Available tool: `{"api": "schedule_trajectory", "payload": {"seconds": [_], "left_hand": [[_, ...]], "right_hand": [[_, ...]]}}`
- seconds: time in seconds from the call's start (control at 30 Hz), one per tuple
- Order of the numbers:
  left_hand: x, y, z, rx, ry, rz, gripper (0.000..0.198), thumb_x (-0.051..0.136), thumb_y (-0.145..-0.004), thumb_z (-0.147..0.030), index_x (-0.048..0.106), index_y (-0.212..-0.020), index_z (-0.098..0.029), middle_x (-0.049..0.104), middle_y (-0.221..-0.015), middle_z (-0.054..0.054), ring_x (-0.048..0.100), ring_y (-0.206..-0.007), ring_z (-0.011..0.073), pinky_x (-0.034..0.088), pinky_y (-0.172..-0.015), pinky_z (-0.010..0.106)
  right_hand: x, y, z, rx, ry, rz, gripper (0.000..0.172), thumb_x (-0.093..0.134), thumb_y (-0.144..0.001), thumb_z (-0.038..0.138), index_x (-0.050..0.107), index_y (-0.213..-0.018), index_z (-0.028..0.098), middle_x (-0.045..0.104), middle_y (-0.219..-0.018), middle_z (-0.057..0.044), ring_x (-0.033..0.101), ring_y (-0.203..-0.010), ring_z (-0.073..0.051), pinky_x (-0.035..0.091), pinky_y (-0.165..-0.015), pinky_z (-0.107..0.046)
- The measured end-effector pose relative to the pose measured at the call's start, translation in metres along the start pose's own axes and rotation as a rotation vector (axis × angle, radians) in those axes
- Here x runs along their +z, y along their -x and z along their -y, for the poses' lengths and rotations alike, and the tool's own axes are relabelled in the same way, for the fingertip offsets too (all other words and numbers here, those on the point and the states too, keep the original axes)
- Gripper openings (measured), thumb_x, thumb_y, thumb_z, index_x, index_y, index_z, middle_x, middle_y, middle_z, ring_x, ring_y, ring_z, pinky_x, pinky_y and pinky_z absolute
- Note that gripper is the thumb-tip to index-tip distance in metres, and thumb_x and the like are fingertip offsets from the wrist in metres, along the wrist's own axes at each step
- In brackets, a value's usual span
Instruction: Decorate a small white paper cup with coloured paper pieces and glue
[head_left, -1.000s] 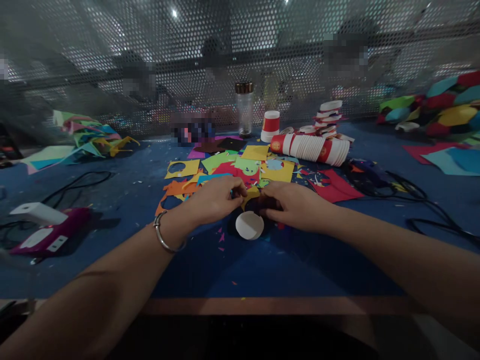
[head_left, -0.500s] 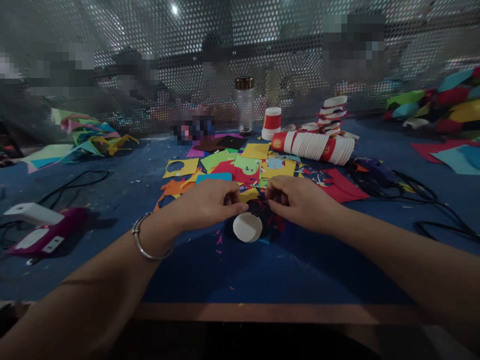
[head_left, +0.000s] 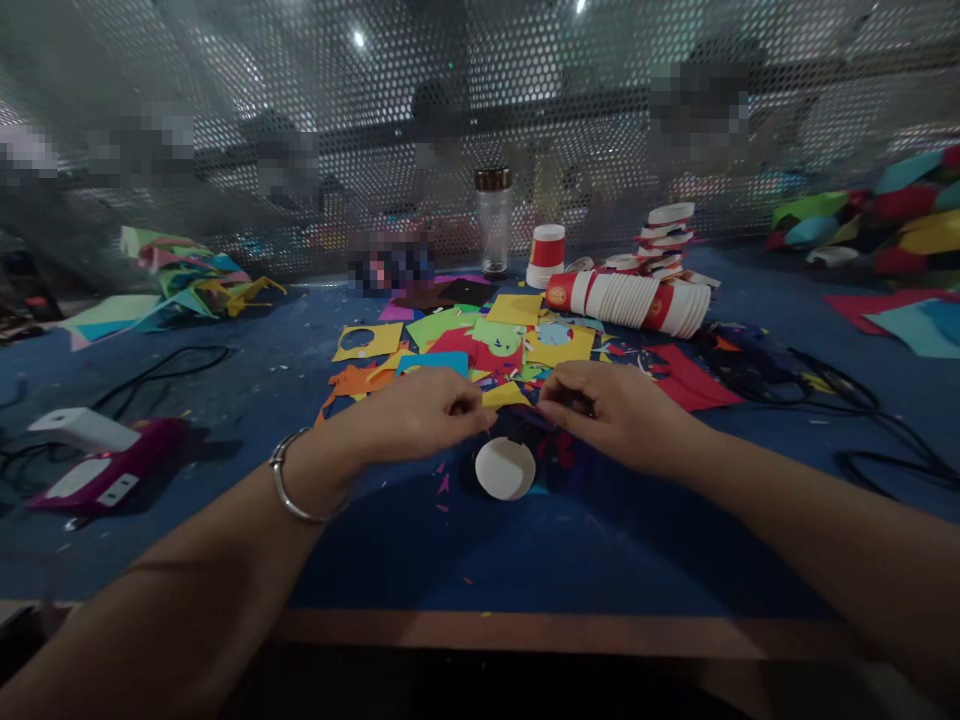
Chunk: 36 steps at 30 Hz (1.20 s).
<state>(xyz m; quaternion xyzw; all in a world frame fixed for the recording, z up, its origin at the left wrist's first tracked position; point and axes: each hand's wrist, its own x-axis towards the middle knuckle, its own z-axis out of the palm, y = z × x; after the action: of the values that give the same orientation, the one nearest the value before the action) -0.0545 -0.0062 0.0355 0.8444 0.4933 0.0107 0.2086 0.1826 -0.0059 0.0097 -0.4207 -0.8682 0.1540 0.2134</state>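
My left hand (head_left: 439,405), with a silver bangle on its wrist, is closed in a pinch just beyond and left of a small white paper round (head_left: 505,468). Opposite it, my right hand (head_left: 611,408) has its fingers curled together, thumb against fingertips. Whatever either hand pinches is too small or dark to name. The white round lies nearer to me than both hands, apart from the fingertips; its far rim looks uneven. Dark paper pieces lie between the hands, next to a yellow scrap (head_left: 506,395).
Coloured paper sheets (head_left: 514,308) and cuttings spread beyond my hands. Stacked paper cups (head_left: 630,300) lie on their side near a glass bottle (head_left: 494,225). A purple power strip (head_left: 112,465) with a white plug is at left; black cables (head_left: 870,400) run at right. Perforated metal stands behind.
The view has shifted slightly, so the table things sit a little lower and further right. My hands stay curled near each other; the left thumb now shows clear of the white round's edge.
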Motion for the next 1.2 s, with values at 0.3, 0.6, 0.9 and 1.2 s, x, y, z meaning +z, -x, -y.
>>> {"api": "schedule_trajectory", "payload": {"seconds": [0.3, 0.6, 0.9, 1.2], "left_hand": [[0.006, -0.020, 0.026, -0.066, 0.069, -0.314, 0.015, 0.059, -0.091, -0.032, 0.065, -0.086, -0.019, 0.071, -0.087, 0.003, 0.060, -0.077, 0.0169, 0.041, -0.069, 0.029], [0.016, -0.026, 0.007, 0.091, 0.045, -0.315, 0.009, 0.065, -0.087, -0.026, 0.067, -0.093, -0.019, 0.071, -0.101, 0.006, 0.063, -0.095, 0.0211, 0.048, -0.085, 0.034], [-0.018, -0.005, 0.034, -0.062, -0.149, -0.168, 0.016, 0.056, -0.084, -0.028, 0.069, -0.087, -0.019, 0.070, -0.085, 0.003, 0.061, -0.078, 0.0183, 0.042, -0.070, 0.028], [-0.039, 0.023, 0.046, -0.094, -0.159, 0.132, 0.018, 0.068, -0.066, -0.030, 0.067, -0.082, -0.022, 0.067, -0.080, 0.001, 0.060, -0.073, 0.0188, 0.037, -0.062, 0.026]], "right_hand": [[-0.016, 0.003, -0.016, 0.123, 0.081, -0.073, 0.013, 0.059, -0.088, 0.030, 0.064, -0.082, 0.020, 0.064, -0.067, 0.000, 0.053, -0.057, -0.014, 0.037, -0.056, -0.027], [-0.019, 0.001, -0.015, 0.140, 0.109, -0.056, 0.012, 0.060, -0.087, 0.030, 0.065, -0.081, 0.021, 0.063, -0.064, 0.001, 0.054, -0.056, -0.014, 0.037, -0.055, -0.027], [-0.024, 0.002, -0.019, 0.144, 0.104, -0.056, 0.012, 0.058, -0.088, 0.029, 0.063, -0.080, 0.022, 0.065, -0.067, -0.001, 0.056, -0.057, -0.015, 0.040, -0.056, -0.027], [-0.020, 0.001, -0.022, 0.157, 0.138, -0.066, 0.015, 0.058, -0.088, 0.032, 0.065, -0.081, 0.022, 0.067, -0.068, -0.002, 0.057, -0.058, -0.015, 0.042, -0.057, -0.028]]}}
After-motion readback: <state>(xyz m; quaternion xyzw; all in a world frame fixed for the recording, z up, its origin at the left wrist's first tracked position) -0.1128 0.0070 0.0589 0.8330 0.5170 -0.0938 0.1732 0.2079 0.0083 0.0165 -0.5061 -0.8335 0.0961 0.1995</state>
